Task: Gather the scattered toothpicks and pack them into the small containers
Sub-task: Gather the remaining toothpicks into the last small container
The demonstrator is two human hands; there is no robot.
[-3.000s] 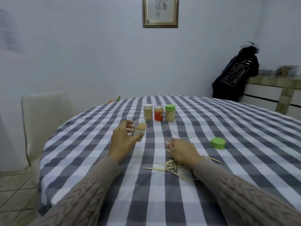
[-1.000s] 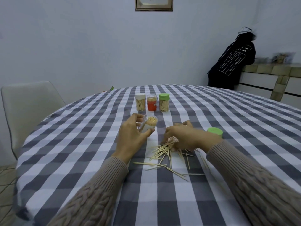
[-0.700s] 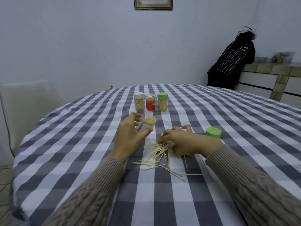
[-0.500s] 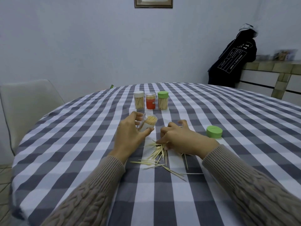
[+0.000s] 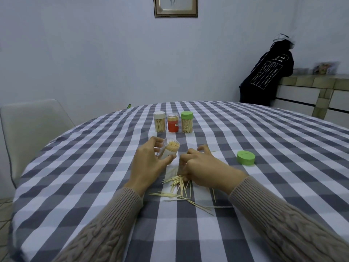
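Checked tabletop (image 5: 264,148), pale wall behind. Left hand (image 5: 149,163) curled round open container (image 5: 169,150), tilted, partly filled. Right hand (image 5: 204,165) just right of container, fingers bent onto scattered toothpicks (image 5: 179,186); pinch unclear. Light, stiff, sharp-tipped, prone to rolling; probably best bunched parallel, taken mid-length.

Hidden, cropped and blurred parts

The right hand (image 5: 203,167) covers its own fingertips and the top of the loose pale wooden toothpicks (image 5: 179,188), so any pinch cannot be told. The left hand (image 5: 149,165) hides the base of the clear open container (image 5: 169,150). The gold-framed picture (image 5: 176,7) is cropped by the top edge; the items on the tiled ledge (image 5: 324,67) are blurred.
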